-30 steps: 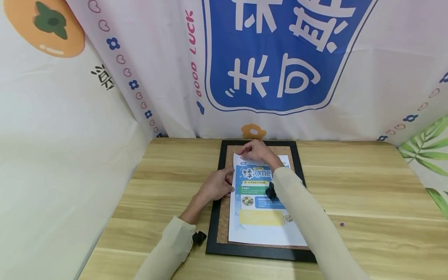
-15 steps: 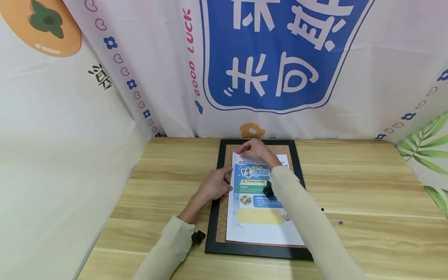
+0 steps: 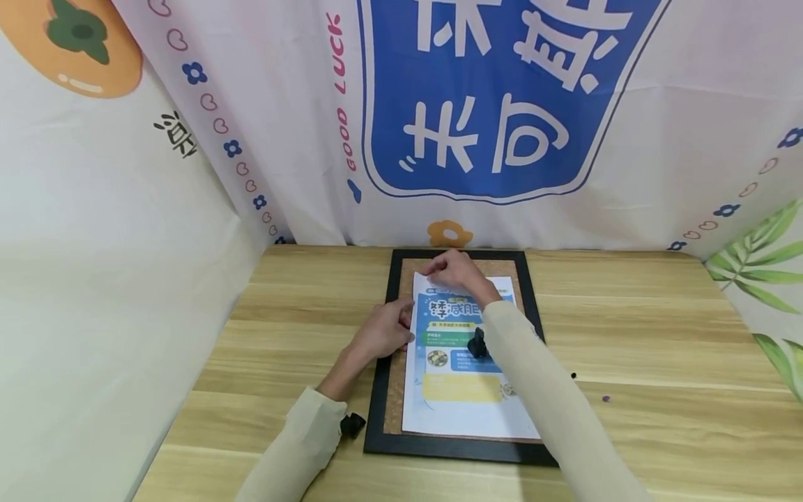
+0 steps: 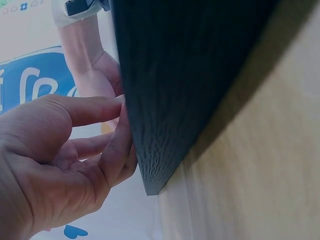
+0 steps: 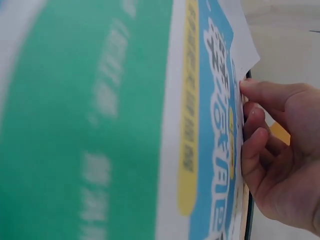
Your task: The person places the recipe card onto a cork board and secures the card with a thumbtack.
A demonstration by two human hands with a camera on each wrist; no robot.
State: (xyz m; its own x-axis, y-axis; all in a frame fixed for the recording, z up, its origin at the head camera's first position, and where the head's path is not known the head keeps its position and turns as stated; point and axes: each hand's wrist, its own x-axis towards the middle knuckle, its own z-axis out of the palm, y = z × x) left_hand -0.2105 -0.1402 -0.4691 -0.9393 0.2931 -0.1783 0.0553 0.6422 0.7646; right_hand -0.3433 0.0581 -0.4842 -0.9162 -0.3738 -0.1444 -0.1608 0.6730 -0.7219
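Note:
A printed paper poster (image 3: 470, 417), blue at the top with green and yellow bands, lies on a black-framed cork board (image 3: 394, 404). My right hand (image 3: 456, 270) pinches near its upper left corner; in the right wrist view that hand's (image 5: 287, 155) other fingers curl by the top edge. My left hand (image 3: 385, 329) holds the poster's left edge, thumb and fingertips at the margin. In the left wrist view the left hand (image 4: 65, 160) sits beside the dark frame (image 4: 160, 125), which hides what its fingertips touch. The right arm covers part of the poster.
The wooden table (image 3: 288, 335) runs around the board. A small black piece (image 3: 574, 375) and a small purple piece (image 3: 606, 399) lie right of the board. A printed cloth backdrop (image 3: 301, 125) hangs directly behind the table.
The whole head view has shifted slightly left. Both hands keep their places on the poster, with no clear movement against the board.

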